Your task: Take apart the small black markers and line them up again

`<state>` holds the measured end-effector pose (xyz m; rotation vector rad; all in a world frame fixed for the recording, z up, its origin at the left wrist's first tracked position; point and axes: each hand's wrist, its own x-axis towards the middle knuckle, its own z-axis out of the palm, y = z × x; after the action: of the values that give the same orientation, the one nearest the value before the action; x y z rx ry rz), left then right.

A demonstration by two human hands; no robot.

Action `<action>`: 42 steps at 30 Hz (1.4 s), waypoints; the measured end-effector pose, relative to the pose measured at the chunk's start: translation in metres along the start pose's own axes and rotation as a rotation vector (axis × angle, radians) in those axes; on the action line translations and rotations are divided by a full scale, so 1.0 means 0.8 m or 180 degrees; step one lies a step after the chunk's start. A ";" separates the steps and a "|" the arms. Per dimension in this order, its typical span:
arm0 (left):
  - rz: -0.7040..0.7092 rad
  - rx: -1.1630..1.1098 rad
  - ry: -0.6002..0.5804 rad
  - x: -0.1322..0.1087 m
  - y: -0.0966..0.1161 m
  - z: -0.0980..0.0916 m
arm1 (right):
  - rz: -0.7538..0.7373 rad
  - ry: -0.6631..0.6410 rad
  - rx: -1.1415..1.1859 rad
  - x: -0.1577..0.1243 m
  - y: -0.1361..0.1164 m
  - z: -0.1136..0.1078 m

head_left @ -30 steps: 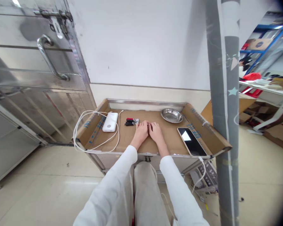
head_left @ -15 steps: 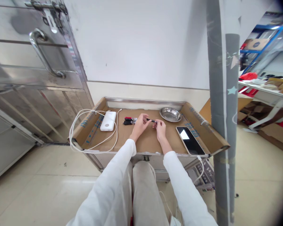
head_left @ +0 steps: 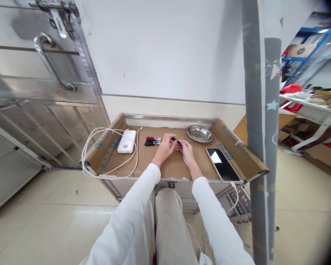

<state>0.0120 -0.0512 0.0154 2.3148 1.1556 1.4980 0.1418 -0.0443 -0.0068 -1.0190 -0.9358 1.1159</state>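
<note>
Black pen (head_left: 175,140) pinched between left hand (head_left: 166,146) and right hand (head_left: 185,150), both closed on it, close together above the cardboard-lined tray (head_left: 179,167). Spare pens (head_left: 152,141) (red and black) lie just left; steel dish (head_left: 200,134) behind right.

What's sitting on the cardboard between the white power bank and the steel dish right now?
In the head view, between the power bank and the steel dish lie a small row of pens, then the left hand and right hand holding a black pen.
</note>
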 end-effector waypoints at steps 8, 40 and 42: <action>-0.0134 0.0144 0.0496 -0.002 0.001 -0.005 | -0.0214 -0.0009 -0.0096 0.000 0.000 -0.002; -0.0478 0.1798 -0.0863 -0.006 -0.025 0.007 | -0.1290 -0.0610 -0.2162 0.004 0.013 0.003; -0.0519 0.1796 -0.0715 -0.007 -0.024 0.006 | -0.1310 -0.0673 -0.2215 0.005 0.015 0.003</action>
<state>0.0048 -0.0404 -0.0002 2.5462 1.8247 0.9041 0.1376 -0.0381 -0.0176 -1.1899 -1.6870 0.5537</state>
